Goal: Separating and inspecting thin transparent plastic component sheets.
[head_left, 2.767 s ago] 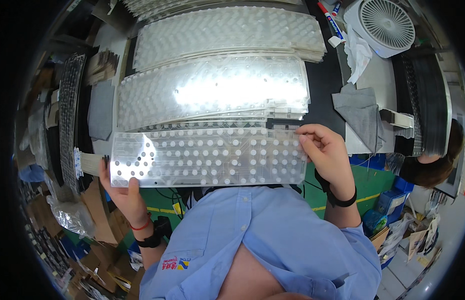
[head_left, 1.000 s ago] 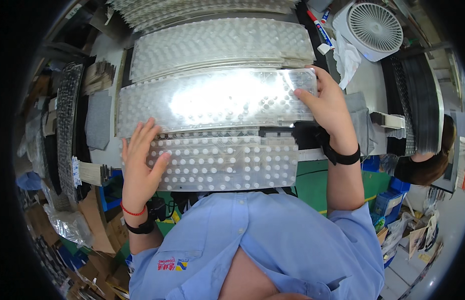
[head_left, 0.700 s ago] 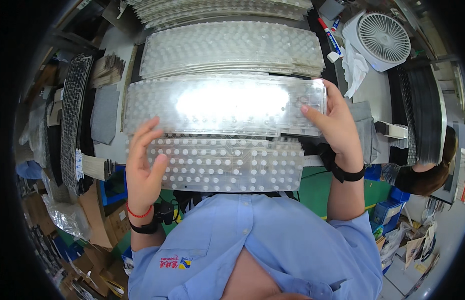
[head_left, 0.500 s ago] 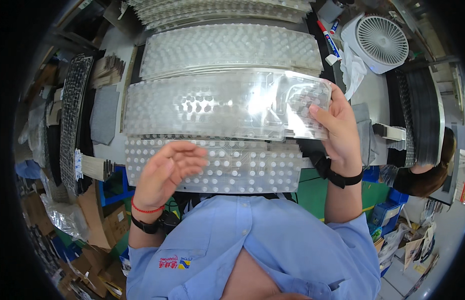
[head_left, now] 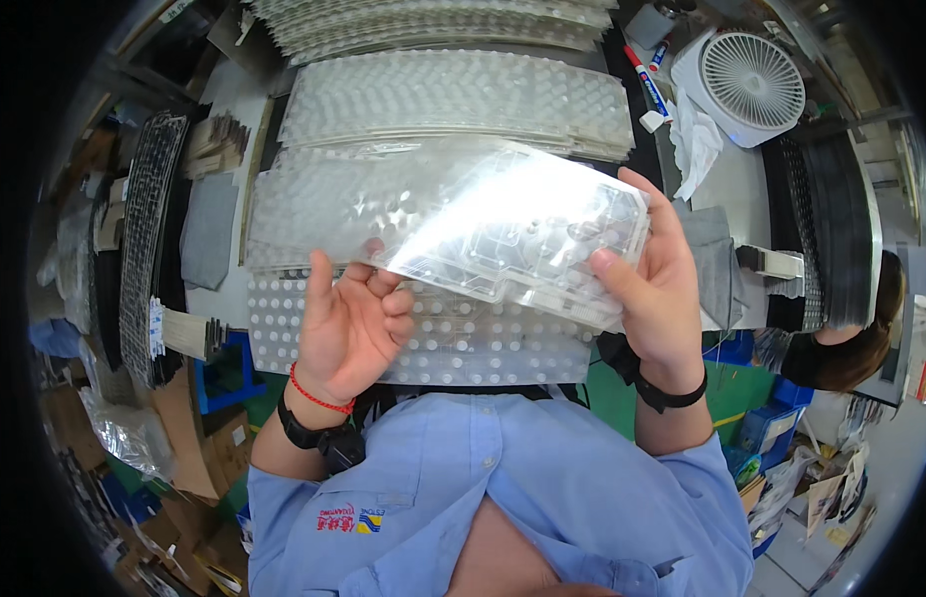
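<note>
A clear circuit sheet [head_left: 542, 224], apparently at the lifting step, slants above the far edge of the dotted sheet [head_left: 483, 348], its right end clamped by the right hand [head_left: 667, 274], while the left hand [head_left: 348, 328], over the dotted sheet, holds thumb and fingers apart, the next move probably calling for two-handed support.

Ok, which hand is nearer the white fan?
Right. The right hand holds the right end of the clear sheet, below and left of the fan; the left hand, at the sheet's lower edge, is farther left.
</note>
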Demonstrator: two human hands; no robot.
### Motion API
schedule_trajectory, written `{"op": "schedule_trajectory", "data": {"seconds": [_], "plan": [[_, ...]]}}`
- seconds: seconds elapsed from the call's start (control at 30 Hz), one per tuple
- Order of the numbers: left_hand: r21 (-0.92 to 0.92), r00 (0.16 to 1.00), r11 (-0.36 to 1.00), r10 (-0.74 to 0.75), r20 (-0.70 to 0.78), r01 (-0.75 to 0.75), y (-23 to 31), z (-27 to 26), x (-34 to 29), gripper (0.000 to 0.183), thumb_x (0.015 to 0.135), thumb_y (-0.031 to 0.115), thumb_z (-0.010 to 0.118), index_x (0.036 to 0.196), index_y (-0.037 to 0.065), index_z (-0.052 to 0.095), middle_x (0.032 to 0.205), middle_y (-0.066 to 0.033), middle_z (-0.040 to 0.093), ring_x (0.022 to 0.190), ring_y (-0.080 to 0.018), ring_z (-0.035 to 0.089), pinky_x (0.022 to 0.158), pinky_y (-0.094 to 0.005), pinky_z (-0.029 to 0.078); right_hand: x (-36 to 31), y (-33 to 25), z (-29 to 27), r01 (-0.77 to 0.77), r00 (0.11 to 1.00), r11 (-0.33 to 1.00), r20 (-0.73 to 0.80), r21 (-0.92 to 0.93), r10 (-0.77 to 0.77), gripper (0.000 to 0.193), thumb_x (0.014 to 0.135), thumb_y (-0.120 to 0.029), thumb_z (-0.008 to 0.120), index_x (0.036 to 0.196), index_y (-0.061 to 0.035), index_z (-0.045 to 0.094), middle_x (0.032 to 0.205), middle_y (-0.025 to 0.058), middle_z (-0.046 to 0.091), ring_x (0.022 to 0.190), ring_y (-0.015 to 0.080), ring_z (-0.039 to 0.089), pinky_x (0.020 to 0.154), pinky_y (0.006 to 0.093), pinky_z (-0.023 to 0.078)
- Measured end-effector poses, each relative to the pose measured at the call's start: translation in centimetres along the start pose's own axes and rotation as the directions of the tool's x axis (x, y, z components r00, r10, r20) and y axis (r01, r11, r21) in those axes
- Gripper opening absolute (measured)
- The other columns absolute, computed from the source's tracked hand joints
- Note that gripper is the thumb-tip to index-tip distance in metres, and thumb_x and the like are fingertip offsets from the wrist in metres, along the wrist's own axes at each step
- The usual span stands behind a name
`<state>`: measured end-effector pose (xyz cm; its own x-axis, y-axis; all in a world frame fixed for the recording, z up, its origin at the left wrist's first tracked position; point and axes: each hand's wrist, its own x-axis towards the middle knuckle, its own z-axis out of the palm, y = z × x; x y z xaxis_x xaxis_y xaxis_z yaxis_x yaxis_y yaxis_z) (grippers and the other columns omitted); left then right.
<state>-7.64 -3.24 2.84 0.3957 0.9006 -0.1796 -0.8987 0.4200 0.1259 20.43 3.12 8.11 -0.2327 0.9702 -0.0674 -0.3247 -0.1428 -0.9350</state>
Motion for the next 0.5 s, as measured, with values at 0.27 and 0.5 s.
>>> {"op": "schedule_trajectory", "data": {"seconds": [0.27, 0.5], "plan": [[0.27, 0.95, 0.955, 0.193, -0.247, -0.124, 0.5, 1.5, -0.6, 0.025, 0.101, 0.029, 0.044, 0.105, 0.01, 0.059, 0.099, -0.0055, 0.063, 0.082, -0.0162, 0.055, 0.07, -0.029, 0.048, -0.1, 0.4, -0.8, -0.009, 1.0, 0.996, -0.028, -0.091, 0.006, 0.061, 0.092, -0.001, 0.06, 0.145, -0.0003, 0.029, 0.114, 0.0121, 0.063, 0.096, 0.0129, 0.063, 0.073, 0.0237, 0.05], [0.122, 0.926, 0.962, 0.269, -0.266, -0.245, 1.3, 1.3, -1.3, 0.029, 0.1, 0.03, 0.043, 0.107, 0.008, 0.06, 0.112, -0.01, 0.065, 0.097, -0.0206, 0.063, 0.08, -0.0342, 0.052, -0.1, 2.3, -2.4, -0.124, 0.987, 0.979, -0.122, -0.165, 0.105, 0.053, 0.094, -0.002, 0.055, 0.143, 0.0016, 0.034, 0.109, 0.0135, 0.066, 0.089, 0.0159, 0.067, 0.064, 0.0237, 0.057]]}}
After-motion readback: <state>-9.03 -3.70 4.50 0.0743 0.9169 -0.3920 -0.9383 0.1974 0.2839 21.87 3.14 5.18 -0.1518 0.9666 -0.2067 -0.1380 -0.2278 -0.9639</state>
